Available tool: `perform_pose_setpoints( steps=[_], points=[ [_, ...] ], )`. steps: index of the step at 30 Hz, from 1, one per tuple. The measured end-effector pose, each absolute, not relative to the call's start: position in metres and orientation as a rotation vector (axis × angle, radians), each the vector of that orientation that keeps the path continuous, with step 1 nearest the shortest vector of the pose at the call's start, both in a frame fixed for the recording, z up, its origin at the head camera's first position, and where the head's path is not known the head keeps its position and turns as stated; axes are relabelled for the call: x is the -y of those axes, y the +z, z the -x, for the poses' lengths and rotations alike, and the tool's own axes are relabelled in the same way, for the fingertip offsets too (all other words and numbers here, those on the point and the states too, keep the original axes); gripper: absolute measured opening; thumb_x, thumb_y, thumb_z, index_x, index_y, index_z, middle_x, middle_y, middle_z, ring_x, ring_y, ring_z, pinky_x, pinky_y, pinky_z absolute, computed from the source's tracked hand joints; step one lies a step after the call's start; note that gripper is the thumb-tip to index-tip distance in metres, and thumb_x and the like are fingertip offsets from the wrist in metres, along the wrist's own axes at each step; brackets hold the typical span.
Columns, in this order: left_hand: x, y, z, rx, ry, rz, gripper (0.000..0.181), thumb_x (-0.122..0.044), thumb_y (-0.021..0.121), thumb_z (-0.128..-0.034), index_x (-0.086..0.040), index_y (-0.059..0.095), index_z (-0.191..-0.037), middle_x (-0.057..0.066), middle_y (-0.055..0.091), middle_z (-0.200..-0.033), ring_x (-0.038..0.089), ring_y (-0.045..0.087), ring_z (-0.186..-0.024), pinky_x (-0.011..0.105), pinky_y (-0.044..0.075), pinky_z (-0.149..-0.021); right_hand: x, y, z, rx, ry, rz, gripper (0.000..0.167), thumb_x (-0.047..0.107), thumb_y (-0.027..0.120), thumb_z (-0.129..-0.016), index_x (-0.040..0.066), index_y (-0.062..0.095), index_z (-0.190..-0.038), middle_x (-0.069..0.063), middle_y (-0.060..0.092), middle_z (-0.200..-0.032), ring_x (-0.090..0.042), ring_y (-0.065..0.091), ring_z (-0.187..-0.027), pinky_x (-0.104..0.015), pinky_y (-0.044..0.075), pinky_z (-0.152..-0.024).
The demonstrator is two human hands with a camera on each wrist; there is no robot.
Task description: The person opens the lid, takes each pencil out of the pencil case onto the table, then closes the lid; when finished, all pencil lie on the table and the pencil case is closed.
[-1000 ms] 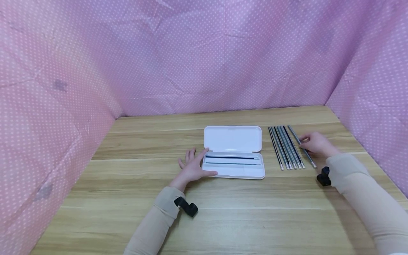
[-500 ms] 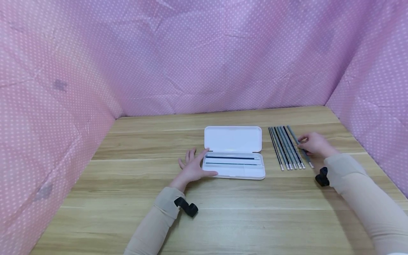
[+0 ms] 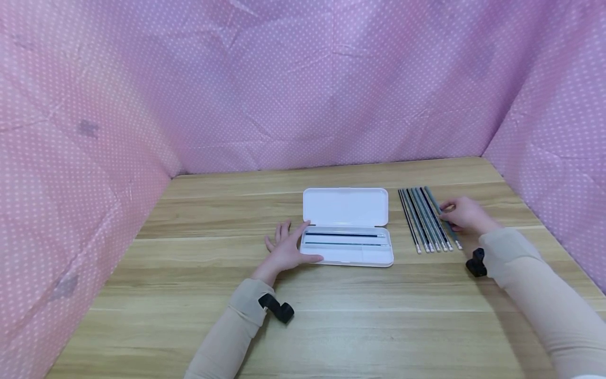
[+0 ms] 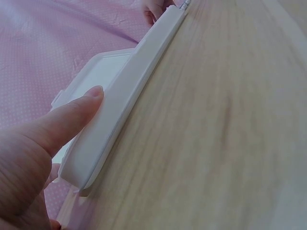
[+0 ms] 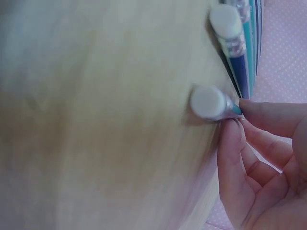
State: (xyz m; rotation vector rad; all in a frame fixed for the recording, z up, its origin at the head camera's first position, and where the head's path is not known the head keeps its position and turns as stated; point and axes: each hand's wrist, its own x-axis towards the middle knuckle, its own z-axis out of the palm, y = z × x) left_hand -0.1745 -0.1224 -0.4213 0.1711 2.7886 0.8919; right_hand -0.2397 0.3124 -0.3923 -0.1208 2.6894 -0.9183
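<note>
Nearer than the white case (image 3: 333, 253), beige sleeves (image 3: 226, 329) with black wrist devices (image 3: 279, 310) reach over the wooden desk (image 3: 341, 321). At the case's left end, the left hand (image 3: 286, 253) is spread, its thumb against the near wall and its index finger at the hinge corner. Inside the case, a thin teal pencil (image 3: 346, 243) lies lengthwise, with a dark pencil (image 3: 342, 234) behind it. Well right of the case, the right hand (image 3: 466, 215) pinches a slanting grey-green pencil (image 3: 433, 200), eraser end toward the person. Between that pencil and the case lies a row of pencils (image 3: 425, 220). The case's lid (image 3: 345, 206) lies folded back beyond its tray; farthest behind the case hangs pink dotted cloth (image 3: 303, 79).
</note>
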Motion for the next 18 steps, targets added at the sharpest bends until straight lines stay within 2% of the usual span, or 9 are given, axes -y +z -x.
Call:
perform_pose_setpoints(
  steps=[18],
  points=[
    [0.1224, -0.4222, 0.1746, -2.794, 0.899, -0.179, 0.094, -0.053, 0.079, -0.0682, -0.035, 0.031, -0.147, 0.019, 0.004, -0.157, 0.041, -0.011, -0.143, 0.07, -0.017, -0.1, -0.3099, -0.3928, 0.2391, -2.693, -0.95, 0.126, 0.039, 0.009, 0.054, -0.091, -0.018, 0.048, -0.118, -0.029, 0.06, -0.096, -0.012, 0.055, -0.059, -0.025, 0.049, -0.051]
  ],
)
